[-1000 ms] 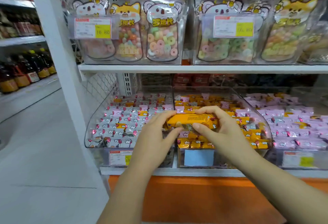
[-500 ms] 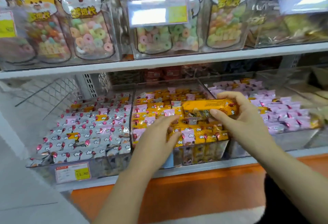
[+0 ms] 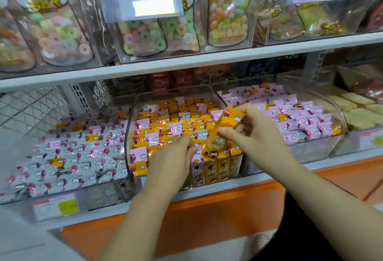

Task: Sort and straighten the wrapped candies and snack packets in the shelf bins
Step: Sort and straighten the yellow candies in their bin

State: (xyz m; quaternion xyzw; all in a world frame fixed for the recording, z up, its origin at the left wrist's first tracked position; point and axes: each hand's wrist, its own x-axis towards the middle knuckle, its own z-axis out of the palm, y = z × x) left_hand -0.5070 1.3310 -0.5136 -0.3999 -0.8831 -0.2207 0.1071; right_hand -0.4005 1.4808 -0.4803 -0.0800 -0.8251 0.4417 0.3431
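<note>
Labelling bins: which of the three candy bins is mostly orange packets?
The middle bin, below the orange packet in the right hand. Left bin is mostly silver-white, right bin mostly pink.

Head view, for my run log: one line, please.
right hand grips orange packet | left hand rests in middle bin | packet tilted

The tilted snack packet [image 3: 222, 134] at the centre is orange-yellow with a white cloud, a red spot at its top end and dark brown figures at its lower end. Behind it, the orange packets [image 3: 186, 120] carry red balloons and white clouds, with pink ones mixed in. At 9 o'clock the silver-grey packets [image 3: 72, 157] show the same print, and at 2 o'clock the pink packets [image 3: 290, 113] do too. The shelf panel [image 3: 217, 209] at 6 o'clock is orange. At 12 o'clock a clear pouch [image 3: 143, 33] holds pastel pink, green and yellow rings.
</note>
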